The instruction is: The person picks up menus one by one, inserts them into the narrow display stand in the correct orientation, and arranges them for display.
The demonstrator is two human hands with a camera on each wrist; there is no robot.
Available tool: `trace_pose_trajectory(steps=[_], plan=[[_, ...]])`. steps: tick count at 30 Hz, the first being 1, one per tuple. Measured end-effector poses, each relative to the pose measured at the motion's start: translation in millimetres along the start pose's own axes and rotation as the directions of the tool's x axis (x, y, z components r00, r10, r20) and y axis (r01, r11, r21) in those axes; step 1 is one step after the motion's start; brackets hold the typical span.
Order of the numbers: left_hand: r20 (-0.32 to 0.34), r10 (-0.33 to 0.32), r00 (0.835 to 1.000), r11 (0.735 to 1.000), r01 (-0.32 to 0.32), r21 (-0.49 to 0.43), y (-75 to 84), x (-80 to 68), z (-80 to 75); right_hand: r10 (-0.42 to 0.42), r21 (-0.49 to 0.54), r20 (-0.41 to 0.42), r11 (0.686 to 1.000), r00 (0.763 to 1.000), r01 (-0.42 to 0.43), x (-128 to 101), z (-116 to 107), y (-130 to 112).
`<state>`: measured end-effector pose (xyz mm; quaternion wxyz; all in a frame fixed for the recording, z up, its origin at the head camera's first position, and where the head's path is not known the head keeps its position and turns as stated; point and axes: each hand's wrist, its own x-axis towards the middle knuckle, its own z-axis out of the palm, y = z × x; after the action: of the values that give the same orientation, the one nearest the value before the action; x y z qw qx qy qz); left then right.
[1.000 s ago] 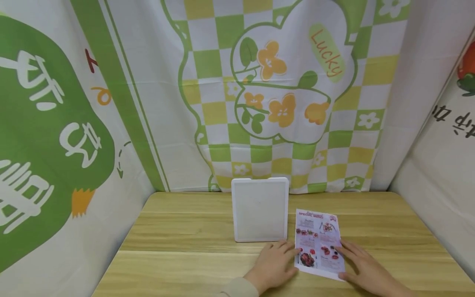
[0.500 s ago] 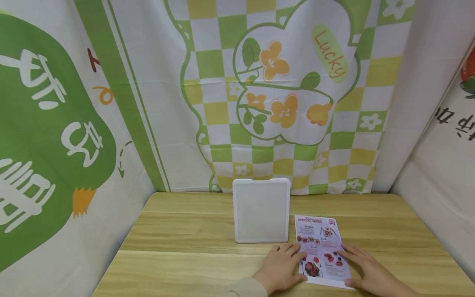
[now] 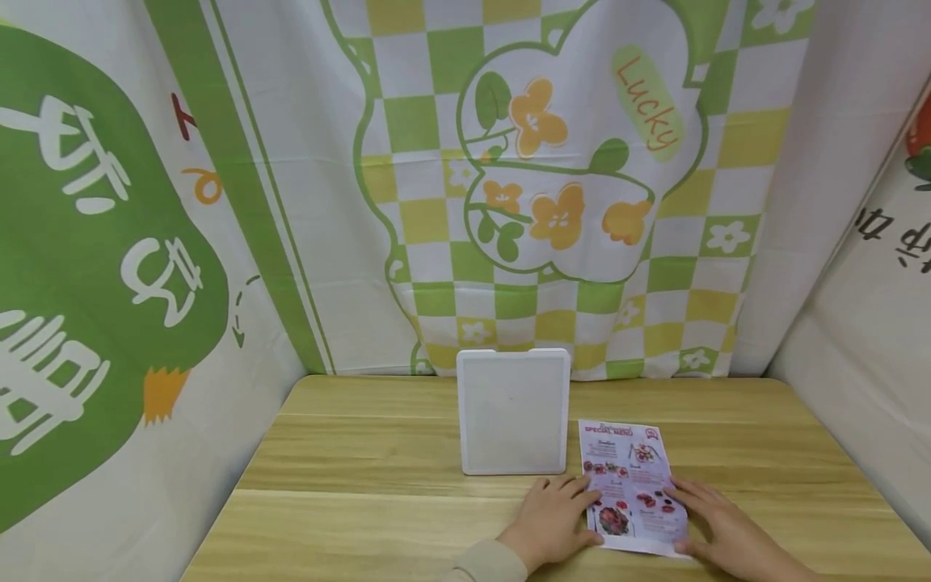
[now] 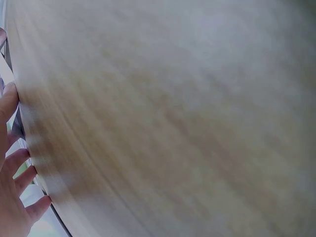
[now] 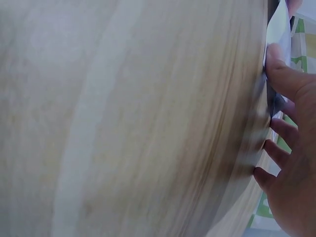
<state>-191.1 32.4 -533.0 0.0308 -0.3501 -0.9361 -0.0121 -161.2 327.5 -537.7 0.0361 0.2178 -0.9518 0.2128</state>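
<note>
A printed menu sheet (image 3: 631,485), headed "Special Menu", lies right of centre on the wooden table, slightly bowed. My left hand (image 3: 549,517) is at its left edge, index fingertip on the print and thumb by the lower left corner. Along the opposite edge, my right hand (image 3: 727,525) touches the sheet the same way, thumb at the lower right corner. Both wrist views show the fingers spread, with several fingertips on the tabletop. To the left of the menu, just beyond my left fingertips, is a white rectangular panel (image 3: 514,416) with a raised rim.
The wooden table (image 3: 349,477) has a rounded far edge against a checkered, flowered cloth (image 3: 556,145) reading "Lucky". Printed cloth hangs on the left side (image 3: 94,267) and on the right side (image 3: 865,323).
Over the last second both hands and the menu have shifted toward me and slightly right. In the last half second the sheet's lower edge has moved slightly away from me. The white panel has stayed put.
</note>
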Motion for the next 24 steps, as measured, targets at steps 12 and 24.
trace_pose_trajectory(steps=[12,24], plan=[[-0.014,-0.003,1.000,1.000,0.003,-0.002,-0.6,1.7,7.2,0.066,0.011,-0.108,0.998,0.992,-0.065,2,5,-6],[0.002,-0.002,1.000,1.000,0.002,-0.017,0.2,0.1,3.1,0.179,0.132,-0.099,0.977,0.979,-0.165,6,2,-14]])
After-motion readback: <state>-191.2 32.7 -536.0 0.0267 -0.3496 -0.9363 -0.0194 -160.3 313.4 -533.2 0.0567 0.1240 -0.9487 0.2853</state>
